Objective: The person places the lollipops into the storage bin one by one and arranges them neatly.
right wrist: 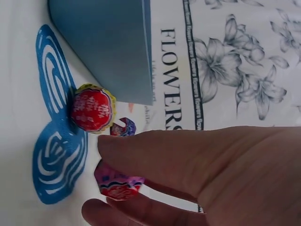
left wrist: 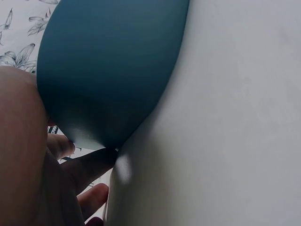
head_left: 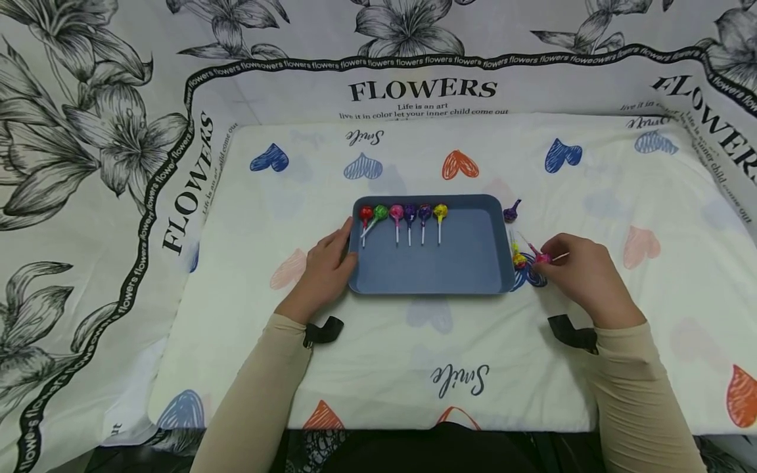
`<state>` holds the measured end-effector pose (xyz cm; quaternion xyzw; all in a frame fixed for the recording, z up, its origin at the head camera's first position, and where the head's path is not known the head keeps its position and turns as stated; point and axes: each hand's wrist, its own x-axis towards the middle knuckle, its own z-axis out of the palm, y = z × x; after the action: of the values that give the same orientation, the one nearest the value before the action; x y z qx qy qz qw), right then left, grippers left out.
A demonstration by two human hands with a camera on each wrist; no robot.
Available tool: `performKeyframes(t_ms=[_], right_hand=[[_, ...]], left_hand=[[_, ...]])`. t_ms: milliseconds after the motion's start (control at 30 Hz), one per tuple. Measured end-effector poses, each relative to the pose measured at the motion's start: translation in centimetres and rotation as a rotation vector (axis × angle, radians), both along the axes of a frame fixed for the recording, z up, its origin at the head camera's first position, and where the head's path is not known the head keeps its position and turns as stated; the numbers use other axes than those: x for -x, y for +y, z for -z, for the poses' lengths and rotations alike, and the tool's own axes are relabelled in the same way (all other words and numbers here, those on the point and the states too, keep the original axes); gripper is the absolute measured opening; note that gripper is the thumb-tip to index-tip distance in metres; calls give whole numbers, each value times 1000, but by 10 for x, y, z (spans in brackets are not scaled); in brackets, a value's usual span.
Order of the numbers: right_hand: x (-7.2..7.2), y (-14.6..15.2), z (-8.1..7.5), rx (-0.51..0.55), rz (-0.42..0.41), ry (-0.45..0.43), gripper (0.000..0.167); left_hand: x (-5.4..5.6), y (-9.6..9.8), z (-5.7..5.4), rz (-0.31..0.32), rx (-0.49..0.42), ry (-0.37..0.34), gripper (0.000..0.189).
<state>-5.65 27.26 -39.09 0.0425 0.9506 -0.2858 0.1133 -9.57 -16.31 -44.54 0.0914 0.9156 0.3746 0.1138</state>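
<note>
A blue-grey tray lies on the cloth. Along its far side several lollipops are lined up, heads away from me: a red lollipop at the left, then green, pink and purple ones, and a yellow lollipop at the right end. My left hand rests against the tray's left edge, its fingers along the side. To the right of the tray, my right hand pinches a pink lollipop between thumb and fingers. Close to it lies a red-and-yellow lollipop; farther back is a purple lollipop.
A white cloth printed with hearts and "Smile" lies under the tray. Beneath it spreads a larger flower-printed cloth with a black lettered border. A black strap is round the right wrist.
</note>
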Motion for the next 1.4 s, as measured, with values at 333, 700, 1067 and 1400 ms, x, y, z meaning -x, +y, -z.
performKeyframes(t_ms=[333, 700, 1067, 1400], right_hand=[[4, -3, -13, 19, 71, 125, 38], [11, -15, -28, 25, 51, 247, 40], [23, -28, -35, 51, 101, 231, 40], [37, -41, -40, 83, 12, 325, 37]], left_hand=[[-1, -1, 0, 6, -7, 16, 69], [-1, 0, -2, 24, -6, 21, 69], [0, -2, 0, 36, 9, 31, 69], [-2, -3, 1, 25, 4, 41, 69]])
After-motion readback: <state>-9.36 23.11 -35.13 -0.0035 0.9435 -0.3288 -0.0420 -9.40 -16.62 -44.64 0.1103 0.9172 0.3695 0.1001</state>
